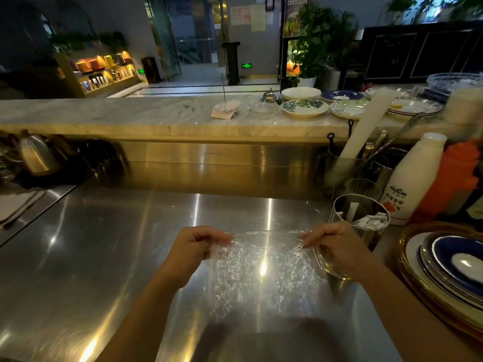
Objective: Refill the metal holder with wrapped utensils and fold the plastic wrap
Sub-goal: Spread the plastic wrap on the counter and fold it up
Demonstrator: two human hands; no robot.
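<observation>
Head view: both hands, left (198, 246) and right (332, 244), pinch plastic wrap (264, 270) stretched left-to-right above counter (91, 244).

dim, warm light | glare streaks on steel counter (104, 244) | wide-angle edge bending | soft background

Right edge of the steel worktop (104, 257) has a white milk bottle (410, 184) next to an orange squeeze bottle (452, 178), stacked blue-and-white plates (449, 267) at the near right corner, more plates (304, 107) along the marble ledge (117, 113) behind.
</observation>
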